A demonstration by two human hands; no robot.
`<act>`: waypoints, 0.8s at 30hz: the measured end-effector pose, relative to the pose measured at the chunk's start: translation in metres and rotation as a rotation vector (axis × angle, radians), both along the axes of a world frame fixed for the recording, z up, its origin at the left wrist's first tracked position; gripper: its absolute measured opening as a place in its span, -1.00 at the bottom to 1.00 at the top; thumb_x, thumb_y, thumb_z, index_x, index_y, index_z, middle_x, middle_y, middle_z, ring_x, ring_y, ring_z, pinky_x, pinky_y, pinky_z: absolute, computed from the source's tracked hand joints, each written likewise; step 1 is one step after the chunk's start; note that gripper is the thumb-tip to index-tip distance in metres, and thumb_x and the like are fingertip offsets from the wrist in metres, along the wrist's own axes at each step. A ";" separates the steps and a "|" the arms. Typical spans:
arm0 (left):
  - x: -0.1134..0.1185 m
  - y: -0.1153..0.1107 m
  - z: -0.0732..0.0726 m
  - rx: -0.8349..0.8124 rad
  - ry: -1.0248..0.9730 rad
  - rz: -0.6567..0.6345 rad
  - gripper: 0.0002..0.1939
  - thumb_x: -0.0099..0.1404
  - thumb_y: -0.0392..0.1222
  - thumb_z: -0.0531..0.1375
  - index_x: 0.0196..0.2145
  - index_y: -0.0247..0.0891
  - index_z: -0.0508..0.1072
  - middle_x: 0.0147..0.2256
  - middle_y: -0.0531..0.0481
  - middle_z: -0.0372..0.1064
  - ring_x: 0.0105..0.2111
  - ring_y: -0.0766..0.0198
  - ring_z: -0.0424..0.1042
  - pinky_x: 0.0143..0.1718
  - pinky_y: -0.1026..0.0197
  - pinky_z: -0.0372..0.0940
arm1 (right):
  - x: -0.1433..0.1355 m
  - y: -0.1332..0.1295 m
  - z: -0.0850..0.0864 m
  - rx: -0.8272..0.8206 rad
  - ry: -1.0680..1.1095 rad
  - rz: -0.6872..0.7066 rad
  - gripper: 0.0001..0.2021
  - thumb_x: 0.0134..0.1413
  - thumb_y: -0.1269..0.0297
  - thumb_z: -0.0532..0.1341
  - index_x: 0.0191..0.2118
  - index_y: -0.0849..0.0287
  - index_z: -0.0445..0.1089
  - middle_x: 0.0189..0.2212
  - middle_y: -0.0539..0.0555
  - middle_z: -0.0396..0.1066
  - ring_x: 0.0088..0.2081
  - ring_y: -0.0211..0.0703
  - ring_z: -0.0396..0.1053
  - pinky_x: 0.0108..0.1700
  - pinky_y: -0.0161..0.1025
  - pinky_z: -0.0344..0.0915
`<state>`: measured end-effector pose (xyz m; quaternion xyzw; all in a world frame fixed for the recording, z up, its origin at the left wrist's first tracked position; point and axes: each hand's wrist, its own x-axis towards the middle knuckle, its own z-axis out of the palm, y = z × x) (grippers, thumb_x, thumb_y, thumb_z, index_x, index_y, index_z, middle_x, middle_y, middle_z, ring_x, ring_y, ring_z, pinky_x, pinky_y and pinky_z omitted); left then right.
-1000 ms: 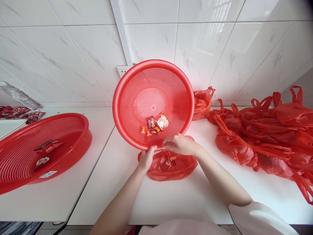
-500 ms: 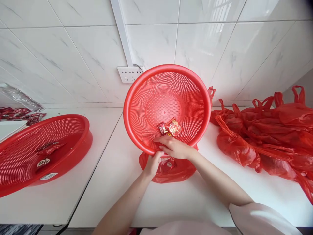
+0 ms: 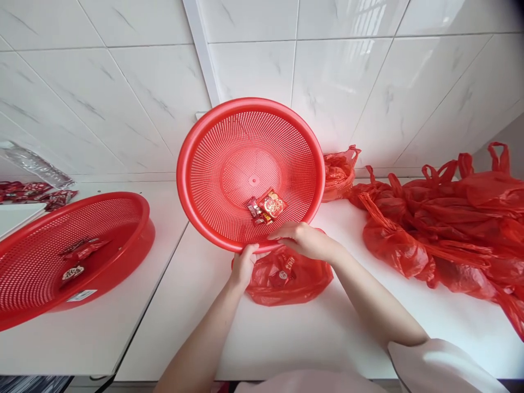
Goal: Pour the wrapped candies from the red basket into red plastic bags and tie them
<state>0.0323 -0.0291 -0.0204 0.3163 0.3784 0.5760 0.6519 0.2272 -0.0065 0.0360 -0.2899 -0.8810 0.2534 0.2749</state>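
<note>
Red basket (image 3: 182, 174), tilted: rim grasped at six o'clock by the left hand (image 3: 244, 267). Wrapped packets (image 3: 273, 206), clustered inside: set at about ten o'clock from the nearer right hand (image 3: 303, 240), whose grip cannot be told.

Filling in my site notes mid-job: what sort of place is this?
Probably an indoor workroom: white tables stand against a marble-patterned tile wall, wrapped snacks lie in a red perforated basket, and bulging red plastic bags are heaped alongside.
</note>
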 end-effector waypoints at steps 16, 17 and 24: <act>-0.008 0.005 -0.006 -0.015 0.104 -0.037 -0.74 0.08 -0.21 0.22 -0.25 -0.35 0.51 -0.26 -0.13 0.52 -0.15 0.01 0.49 -0.11 -0.04 0.39 | -0.008 -0.007 0.002 -0.119 -0.174 0.032 -0.81 0.25 0.26 0.12 -0.17 0.14 0.46 -0.30 0.06 0.52 -0.31 -0.19 0.45 -0.22 -0.27 0.34; -0.007 0.004 -0.006 -0.029 0.108 -0.046 -0.75 0.08 -0.21 0.22 -0.25 -0.34 0.51 -0.27 -0.11 0.52 -0.16 0.02 0.49 -0.11 -0.04 0.38 | -0.008 -0.006 0.002 -0.065 -0.144 -0.009 -0.79 0.27 0.24 0.09 -0.13 0.14 0.45 -0.23 0.09 0.51 -0.25 -0.17 0.45 -0.17 -0.23 0.35; 0.002 -0.007 -0.015 -0.036 0.173 -0.103 -0.86 0.07 -0.18 0.25 -0.35 -0.16 0.52 -0.16 -0.03 0.53 -0.09 0.02 0.47 -0.14 0.05 0.39 | -0.020 0.001 -0.025 0.037 -0.281 -0.234 -0.30 0.28 -0.09 -0.02 0.35 0.30 -0.04 0.38 0.34 -0.22 0.40 0.13 -0.41 0.33 0.25 -0.30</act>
